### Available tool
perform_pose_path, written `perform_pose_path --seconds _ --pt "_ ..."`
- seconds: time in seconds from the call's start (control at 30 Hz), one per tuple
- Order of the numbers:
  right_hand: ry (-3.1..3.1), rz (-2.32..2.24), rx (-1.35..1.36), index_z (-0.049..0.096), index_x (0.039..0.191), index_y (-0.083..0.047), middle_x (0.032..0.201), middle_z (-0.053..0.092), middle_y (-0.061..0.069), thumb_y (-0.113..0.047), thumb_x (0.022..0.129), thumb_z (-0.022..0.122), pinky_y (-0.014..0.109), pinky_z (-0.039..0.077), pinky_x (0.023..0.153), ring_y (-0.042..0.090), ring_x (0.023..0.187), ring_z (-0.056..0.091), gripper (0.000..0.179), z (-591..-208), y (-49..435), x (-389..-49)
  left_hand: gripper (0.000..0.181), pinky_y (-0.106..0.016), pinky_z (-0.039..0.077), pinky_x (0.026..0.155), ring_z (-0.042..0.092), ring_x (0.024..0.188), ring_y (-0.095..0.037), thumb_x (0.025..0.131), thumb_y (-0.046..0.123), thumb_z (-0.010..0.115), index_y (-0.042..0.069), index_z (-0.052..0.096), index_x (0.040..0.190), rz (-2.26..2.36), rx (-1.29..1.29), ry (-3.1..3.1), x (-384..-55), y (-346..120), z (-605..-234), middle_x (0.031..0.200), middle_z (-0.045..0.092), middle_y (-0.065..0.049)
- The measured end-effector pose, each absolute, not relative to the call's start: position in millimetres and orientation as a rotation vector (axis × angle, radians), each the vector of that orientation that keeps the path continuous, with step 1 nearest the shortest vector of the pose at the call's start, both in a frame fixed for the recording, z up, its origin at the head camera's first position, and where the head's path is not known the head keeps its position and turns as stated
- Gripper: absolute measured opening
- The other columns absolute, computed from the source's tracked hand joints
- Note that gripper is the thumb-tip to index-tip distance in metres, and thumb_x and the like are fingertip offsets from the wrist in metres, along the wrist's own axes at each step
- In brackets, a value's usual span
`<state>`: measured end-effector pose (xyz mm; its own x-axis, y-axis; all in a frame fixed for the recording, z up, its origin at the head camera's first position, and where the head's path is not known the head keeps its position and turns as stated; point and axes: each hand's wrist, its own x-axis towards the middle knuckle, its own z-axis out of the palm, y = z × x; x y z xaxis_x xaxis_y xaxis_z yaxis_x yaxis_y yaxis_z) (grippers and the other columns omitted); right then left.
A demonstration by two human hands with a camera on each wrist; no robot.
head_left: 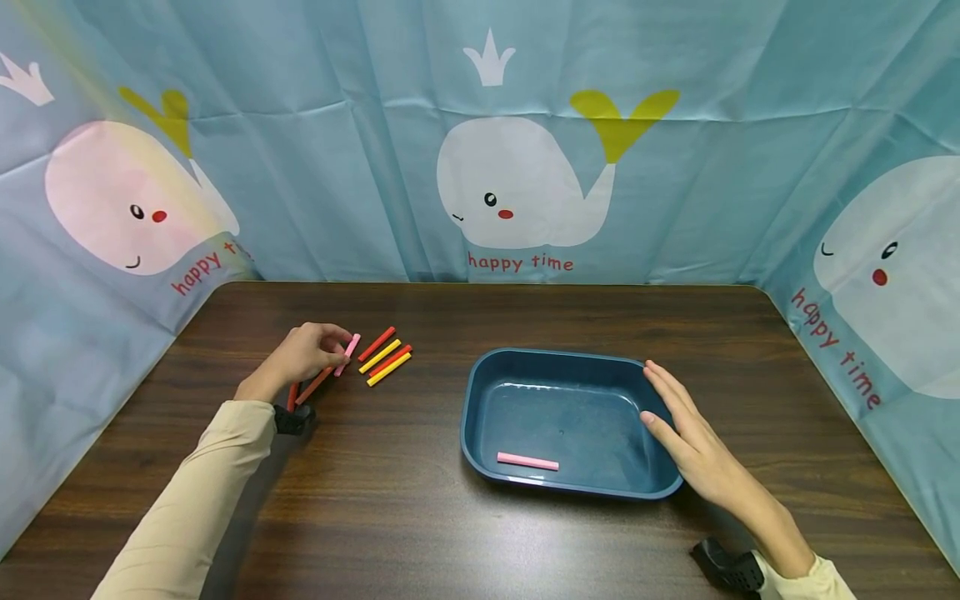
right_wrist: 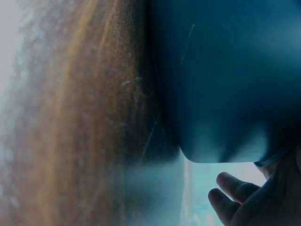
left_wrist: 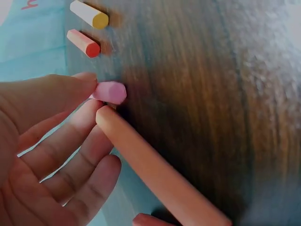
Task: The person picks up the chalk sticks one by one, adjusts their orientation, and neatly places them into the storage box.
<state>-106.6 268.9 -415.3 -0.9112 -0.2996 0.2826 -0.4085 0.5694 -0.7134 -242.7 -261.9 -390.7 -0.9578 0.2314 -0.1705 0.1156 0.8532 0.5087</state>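
Observation:
At the left of the table, my left hand [head_left: 303, 354] pinches a pink chalk stick [left_wrist: 113, 92] between thumb and fingertips. An orange-brown chalk stick [left_wrist: 155, 165] lies just below those fingers, with a red one [head_left: 292, 397] beside it, partly behind the wrist. My right hand [head_left: 697, 450] rests at the right end of a dark blue rectangular tray [head_left: 467, 427], fingers extended along the rim and thumb over the inside. Another pink chalk stick [head_left: 527, 461] lies in the tray near its front wall.
Right of the left hand, red chalk sticks [head_left: 377, 343] and yellow chalk sticks [head_left: 389, 370] lie slanted side by side on the dark wooden table [head_left: 375, 500]. A light blue curtain [head_left: 337, 192] printed with whales stands along the table's back and sides.

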Motion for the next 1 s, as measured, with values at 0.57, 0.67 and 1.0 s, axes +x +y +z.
perform_pose_path --seconds 0.57,0.67,1.0 --pt "-2.663 1.266 0.608 0.022 0.157 -0.005 0.163 0.018 0.019 -0.009 0.103 0.047 -0.001 0.010 0.104 -0.012 0.144 0.010 0.060 -416 269 -107 0.032 -0.029 0.044 0.061 0.057 0.066 -0.015 0.092 0.006 0.064 -0.004 0.063 0.122 0.796 0.288 2.813 -243 -253 -392 0.087 0.071 -0.013" --pt "-2.666 1.270 0.608 0.022 0.157 -0.005 0.163 0.018 0.019 -0.010 0.103 0.047 -0.001 0.009 0.104 -0.012 0.144 0.010 0.060 -417 269 -107 0.031 -0.029 0.044 0.061 0.056 0.066 -0.014 0.092 0.007 0.065 -0.003 0.065 0.121 0.829 0.271 2.820 -242 -252 -390 0.087 0.070 -0.012" --pt "-2.657 1.266 0.612 0.021 0.158 -0.006 0.165 0.017 0.016 -0.009 0.103 0.047 -0.001 0.009 0.104 -0.011 0.145 0.009 0.060 -415 269 -106 0.028 -0.029 0.049 0.067 0.064 0.080 -0.019 0.093 0.010 0.065 0.001 0.068 0.120 0.873 0.308 2.834 -241 -243 -378 0.098 0.071 -0.014"
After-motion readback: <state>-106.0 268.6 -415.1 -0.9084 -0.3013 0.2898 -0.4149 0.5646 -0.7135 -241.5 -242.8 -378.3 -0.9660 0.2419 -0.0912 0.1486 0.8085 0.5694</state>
